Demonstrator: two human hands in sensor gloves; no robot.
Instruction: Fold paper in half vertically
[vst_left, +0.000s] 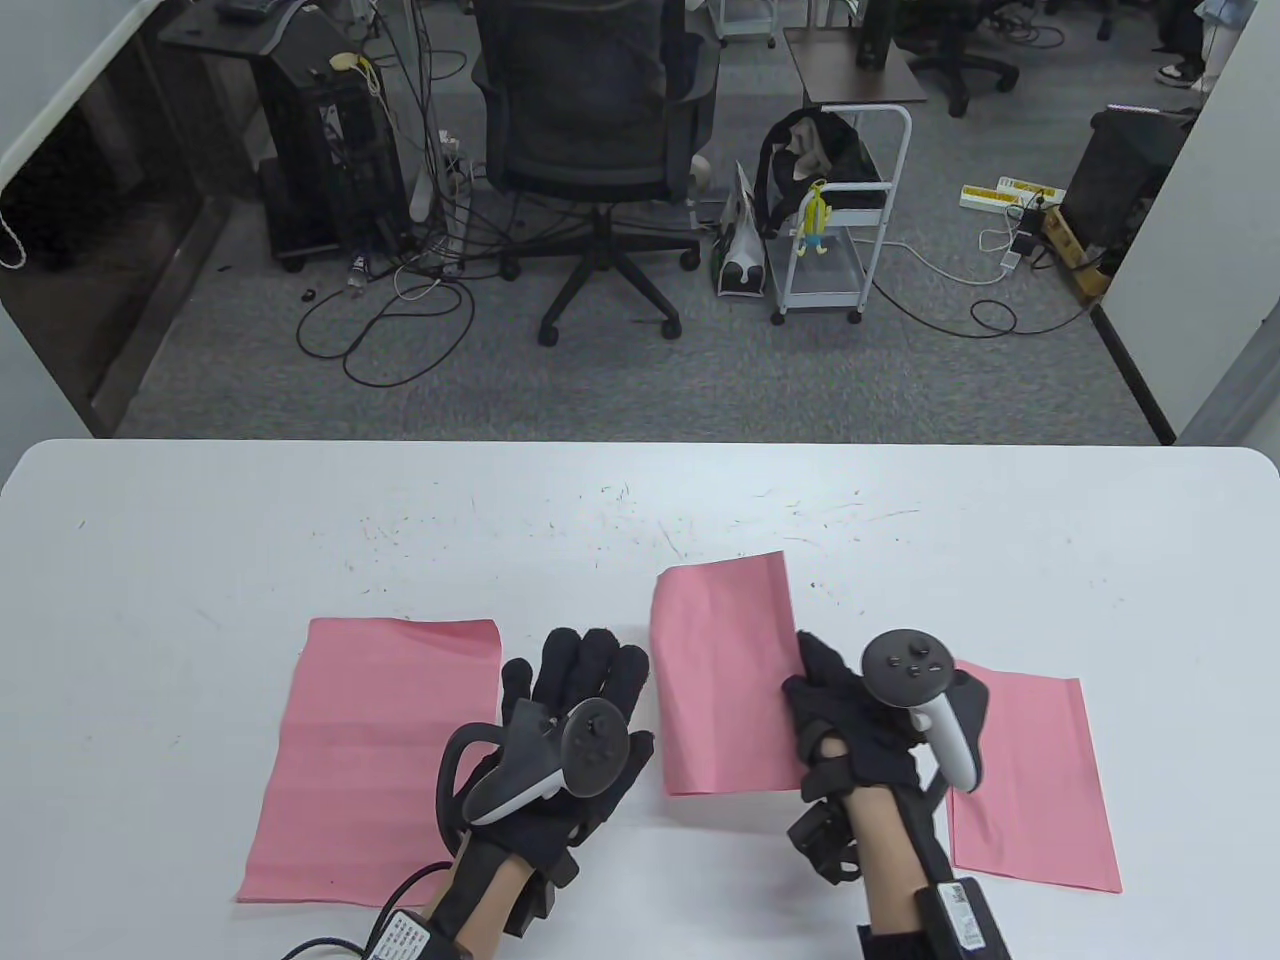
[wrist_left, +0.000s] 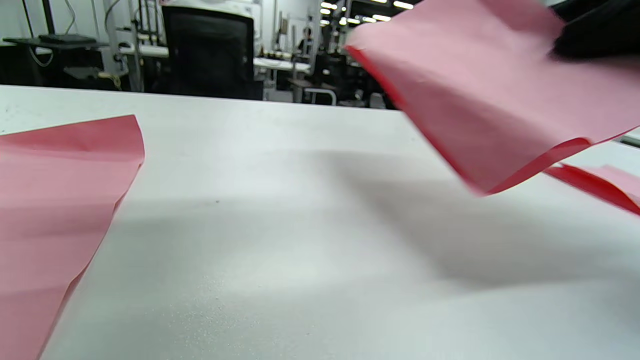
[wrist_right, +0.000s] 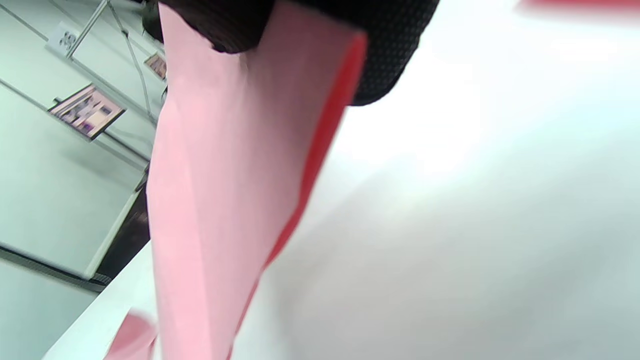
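Pinched by the right hand (vst_left: 850, 720) at its right edge, the folded pink paper (vst_left: 722, 680) is held lifted at lower centre, likely for placing, while the left hand (vst_left: 570, 740) hovers flat and empty.

A white tabletop (vst_left: 200, 520) (scuffed with faint pen marks) is spanning the near scene. Beyond, a black office chair (vst_left: 590, 130) and a white wheeled cart (vst_left: 840, 220) are standing on grey carpet (vst_left: 700, 370), cables (vst_left: 390, 330) trailing left.

Right hand (wrist_right: 300, 30) pinches folded pink paper (wrist_right: 220, 190).
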